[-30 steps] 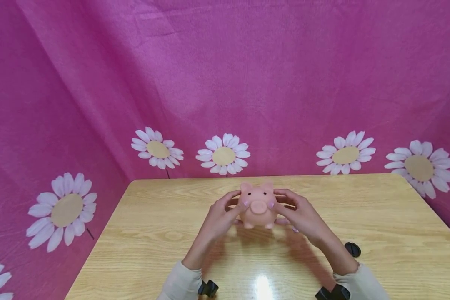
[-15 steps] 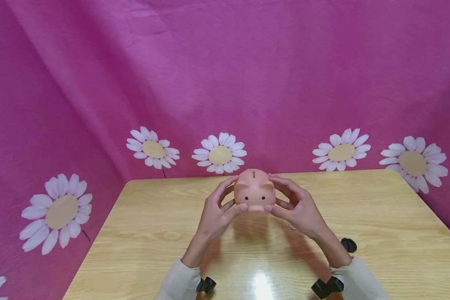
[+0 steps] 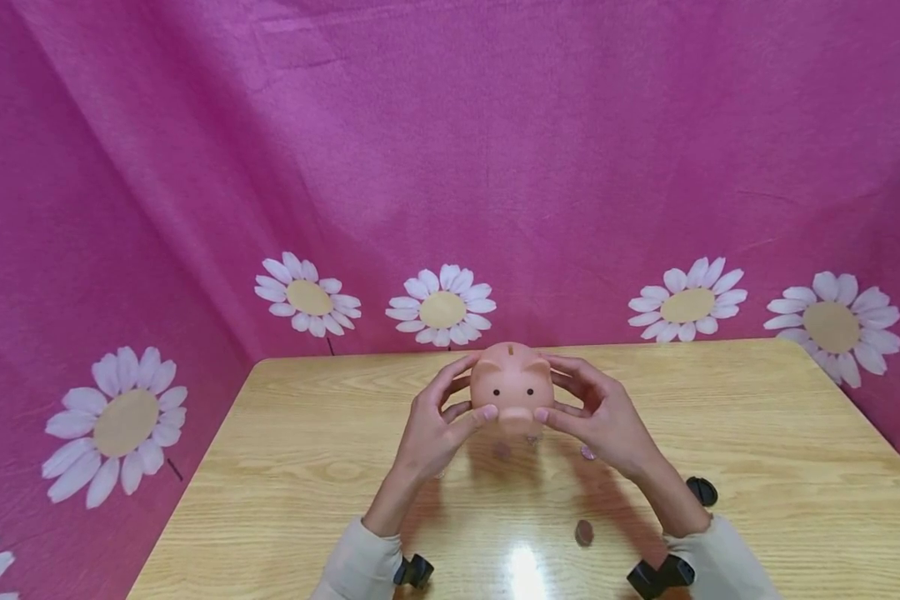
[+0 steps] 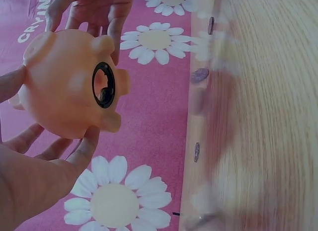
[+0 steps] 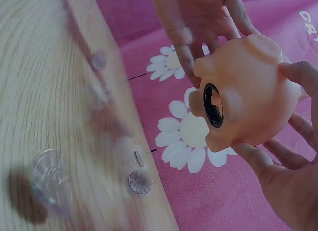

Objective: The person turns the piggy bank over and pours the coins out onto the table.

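Observation:
Both hands hold a pink piggy bank [image 3: 512, 387] over the table, its face toward me and the coin slot on its back showing. My left hand [image 3: 437, 421] grips one side and my right hand [image 3: 603, 421] the other, thumbs beside the snout. In the left wrist view, the underside has a black-rimmed round hole [image 4: 104, 85], uncovered. Coins are scattered below: one coin [image 3: 584, 533] lies nearer me, another coin [image 3: 587, 452] close to the right hand. In the right wrist view, a large blurred coin [image 5: 51, 179] appears above its shadow, with a sharper coin [image 5: 140, 182] farther off.
A round black plug [image 3: 702, 492] lies on the wooden table [image 3: 330, 467] beside the right forearm. Black wrist cameras [image 3: 660, 577] hang under the sleeves. A pink cloth [image 3: 540, 167] with white daisies stands behind the table and on its left side.
The piggy bank has been lifted and tipped, so its slot now shows on top. Several coins have dropped from below it in the last half second. Both hands keep their grip.

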The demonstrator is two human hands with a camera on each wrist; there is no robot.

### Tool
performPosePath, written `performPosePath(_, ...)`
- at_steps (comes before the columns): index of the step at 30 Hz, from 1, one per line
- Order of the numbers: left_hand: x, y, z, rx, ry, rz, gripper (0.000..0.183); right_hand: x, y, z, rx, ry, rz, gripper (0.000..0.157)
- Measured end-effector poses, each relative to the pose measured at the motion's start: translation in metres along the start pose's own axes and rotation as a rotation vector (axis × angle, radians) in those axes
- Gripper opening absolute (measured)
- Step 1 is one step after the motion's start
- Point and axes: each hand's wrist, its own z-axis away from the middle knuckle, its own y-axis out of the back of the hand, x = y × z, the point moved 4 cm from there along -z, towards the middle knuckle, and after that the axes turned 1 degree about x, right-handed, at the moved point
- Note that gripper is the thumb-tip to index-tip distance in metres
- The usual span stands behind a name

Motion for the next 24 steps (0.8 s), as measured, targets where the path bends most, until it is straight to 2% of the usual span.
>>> performPosePath(8,-0.0007,0.0032,0.001,-0.047,-0.008,-0.034,0.072,-0.0014,0.0009,0.0013,0.028,-0.051,0.116,0.056)
performPosePath(14,-0.0027,0.0035,0.0013,-0.063,0.005,-0.026,0.073,-0.0038,0.0004,0.0028,0.041,-0.098,0.131,0.052)
performPosePath(24,-0.0056,0.0051,0.0018,-0.022,0.042,-0.159,0.061,-0.0064,0.0018,0.0039,-0.085,-0.107,0.061,0.053)
